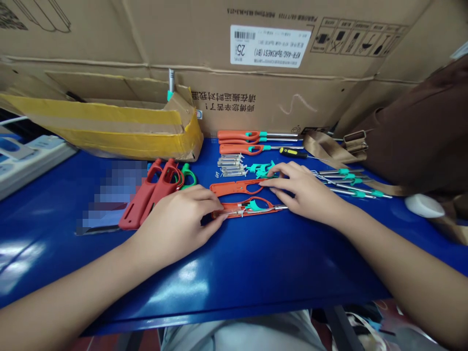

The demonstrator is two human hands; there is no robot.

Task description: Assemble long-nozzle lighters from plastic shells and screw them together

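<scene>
My left hand (186, 214) closes thumb and fingers around the left end of an orange lighter shell half (237, 214) on the blue table. In that half lie a clear fuel tank, a green trigger (253, 205) and the metal tube (281, 207) at its right end. Just behind lies another orange shell half (234, 187), flat on the table. My right hand (300, 187) is over the right ends of both halves, its bent fingers apart. One fingertip touches the rear half, and the thumb is beside the tube. Loose green triggers (261, 169) lie by its fingertips.
Behind are orange lighters (239, 148), clear tanks (232, 165) and a screwdriver (294, 153). Metal tubes (351, 183) and a white mouse-shaped object (424, 205) lie right. Red lighter bodies (148, 197) lie left, before a yellow-taped box (127, 134). Cardboard (164, 39) borders the back.
</scene>
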